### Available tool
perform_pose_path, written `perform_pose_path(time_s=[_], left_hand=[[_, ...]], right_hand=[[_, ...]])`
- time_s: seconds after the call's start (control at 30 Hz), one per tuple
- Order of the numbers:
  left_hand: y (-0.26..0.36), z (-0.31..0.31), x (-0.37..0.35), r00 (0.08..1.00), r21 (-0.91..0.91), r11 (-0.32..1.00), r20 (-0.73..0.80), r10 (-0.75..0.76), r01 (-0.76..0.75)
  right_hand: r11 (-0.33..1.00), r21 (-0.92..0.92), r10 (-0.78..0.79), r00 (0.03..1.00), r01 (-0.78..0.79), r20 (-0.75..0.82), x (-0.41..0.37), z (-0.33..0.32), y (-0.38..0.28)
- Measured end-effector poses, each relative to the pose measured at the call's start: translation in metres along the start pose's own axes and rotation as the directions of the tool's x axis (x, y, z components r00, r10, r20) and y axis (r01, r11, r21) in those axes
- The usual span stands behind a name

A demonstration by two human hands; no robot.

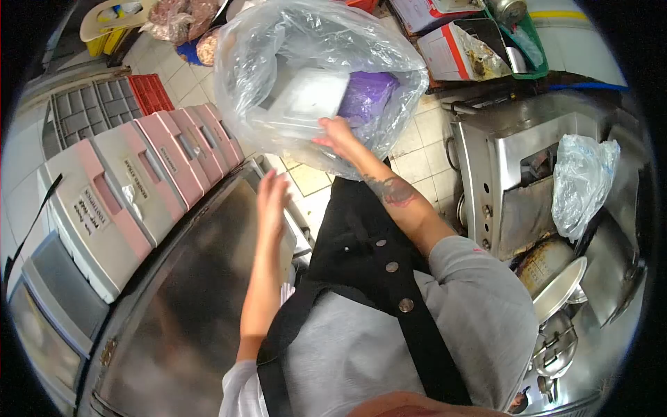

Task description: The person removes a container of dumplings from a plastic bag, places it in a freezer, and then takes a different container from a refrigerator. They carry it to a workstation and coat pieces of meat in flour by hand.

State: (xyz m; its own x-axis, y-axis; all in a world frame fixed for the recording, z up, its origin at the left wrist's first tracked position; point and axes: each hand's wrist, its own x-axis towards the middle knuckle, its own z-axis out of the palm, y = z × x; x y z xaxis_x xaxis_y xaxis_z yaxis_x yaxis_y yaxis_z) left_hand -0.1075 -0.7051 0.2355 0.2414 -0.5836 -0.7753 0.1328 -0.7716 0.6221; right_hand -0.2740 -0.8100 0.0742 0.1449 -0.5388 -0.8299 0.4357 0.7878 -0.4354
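A large clear plastic bag [243, 104] stands wide open in front of me. In it lie a stack of clear and white plastic containers [306, 95] and a purple package [368, 97]. My right hand [338, 137] reaches over the bag's near rim, its fingers curled on the near edge of the container stack. To the left and closer to my body, my left hand [273, 197] hangs in the air, fingers stretched out and slightly blurred. It touches nothing and is nearest to the bag's near side.
Pink-and-white lidded bins [149, 181] line the left, beside a dark metal worktop [194, 299]. A steel cooker [500, 174] stands at right, with a crumpled plastic bag [583, 184] and pans [559, 292]. Cardboard boxes [445, 52] and a green crate [538, 62] sit at the back right.
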Motion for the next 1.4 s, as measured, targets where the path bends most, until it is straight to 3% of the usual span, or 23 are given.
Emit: perform_pose_path(time_s=[0.07,0.1,0.13,0.2,0.3,0.33,0.37,0.4,0.43,0.47,0.5,0.57,0.6,0.7,0.73,0.8,0.9,1.03,1.1,1.17,1.23,1.3,1.4], left_hand=[[-0.023,0.043,0.070,0.997,-0.059,0.997,0.052,-0.056,0.059],[-0.023,0.064,0.102,0.995,-0.205,0.975,-0.033,-0.098,0.090],[-0.022,0.072,0.139,0.997,-0.274,0.959,0.017,-0.072,0.074],[-0.034,0.083,0.212,0.999,-0.555,0.831,-0.049,-0.005,-0.024],[-0.017,0.084,0.265,0.939,-0.436,0.883,-0.196,-0.281,0.173],[-0.014,0.088,0.275,0.942,-0.396,0.899,-0.190,-0.276,0.184],[-0.013,0.090,0.286,0.945,-0.355,0.915,-0.183,-0.270,0.193],[-0.011,0.091,0.294,0.948,-0.312,0.929,-0.175,-0.264,0.201],[-0.007,0.093,0.299,0.940,-0.190,0.961,-0.236,-0.245,0.203],[-0.001,0.097,0.302,0.930,-0.067,0.975,-0.293,-0.222,0.212],[-0.003,0.099,0.305,0.918,0.054,0.972,-0.345,-0.196,0.228],[-0.027,0.094,0.340,0.929,0.061,0.998,-0.365,0.052,-0.032],[-0.034,0.090,0.357,0.909,0.069,0.984,-0.375,0.179,-0.166],[-0.029,0.084,0.373,0.839,0.358,0.914,-0.425,0.340,-0.190],[-0.025,0.079,0.373,0.869,0.601,0.790,-0.320,0.378,-0.122],[-0.005,0.070,0.362,0.933,0.934,0.355,-0.099,0.347,-0.033],[0.012,0.066,0.354,0.958,0.862,0.506,-0.167,0.232,0.028],[-0.004,0.069,0.345,0.919,0.827,0.507,0.029,0.393,-0.243],[-0.018,0.080,0.339,0.856,0.769,0.486,0.150,0.495,-0.416],[-0.017,0.105,0.314,0.862,0.649,0.587,0.242,0.445,-0.485],[-0.039,0.124,0.304,0.809,0.447,0.676,0.379,0.449,-0.585],[-0.044,0.140,0.283,0.842,0.405,0.793,0.487,0.233,-0.454],[-0.041,0.141,0.268,0.829,0.500,0.832,0.552,-0.091,-0.242]], right_hand=[[0.996,0.072,0.054,0.998,-0.056,0.028,0.001,0.016,-0.004],[0.991,0.104,0.080,0.996,-0.084,0.044,0.007,0.021,-0.005],[0.985,0.135,0.095,0.989,-0.111,0.114,0.019,0.022,-0.001],[0.968,0.185,0.117,0.960,-0.167,0.255,0.045,0.019,0.006],[0.965,-0.033,0.261,0.929,-0.261,0.262,0.062,0.017,-0.018],[0.965,-0.187,0.234,0.931,-0.186,0.281,0.095,0.000,-0.009],[0.888,-0.403,0.314,0.931,-0.219,0.186,0.105,-0.009,-0.027],[0.774,-0.613,0.275,0.956,-0.157,0.104,0.126,-0.023,-0.037],[0.611,-0.792,0.092,0.994,-0.011,0.057,0.151,-0.041,-0.046],[0.353,-0.934,-0.101,0.995,0.060,0.026,0.174,-0.061,-0.061],[0.055,-0.996,-0.289,0.956,0.072,0.054,0.193,-0.082,-0.076],[-0.153,-0.945,-0.649,0.691,0.290,0.318,0.228,-0.130,-0.091],[-0.153,-0.947,-0.577,0.753,0.281,0.317,0.240,-0.147,-0.100],[-0.166,-0.955,-0.391,0.873,0.246,0.292,0.272,-0.181,-0.106],[-0.172,-0.958,-0.368,0.887,0.231,0.280,0.277,-0.187,-0.104],[-0.161,-0.961,-0.349,0.898,0.225,0.269,0.287,-0.200,-0.092],[-0.088,-0.964,-0.422,0.867,0.252,0.265,0.271,-0.202,-0.086],[-0.071,-0.956,-0.562,0.780,0.285,0.274,0.149,-0.157,-0.108],[-0.039,-0.926,-0.477,0.807,0.376,0.348,0.097,-0.136,-0.106],[-0.106,-0.825,-0.510,0.681,0.555,0.525,0.055,-0.118,-0.082],[-0.099,-0.725,-0.613,0.533,0.681,0.584,0.031,-0.100,-0.036],[-0.239,-0.777,-0.436,0.651,0.583,0.622,0.011,-0.088,-0.008],[0.029,-0.742,-0.411,0.684,0.670,0.602,0.001,-0.077,-0.006]])
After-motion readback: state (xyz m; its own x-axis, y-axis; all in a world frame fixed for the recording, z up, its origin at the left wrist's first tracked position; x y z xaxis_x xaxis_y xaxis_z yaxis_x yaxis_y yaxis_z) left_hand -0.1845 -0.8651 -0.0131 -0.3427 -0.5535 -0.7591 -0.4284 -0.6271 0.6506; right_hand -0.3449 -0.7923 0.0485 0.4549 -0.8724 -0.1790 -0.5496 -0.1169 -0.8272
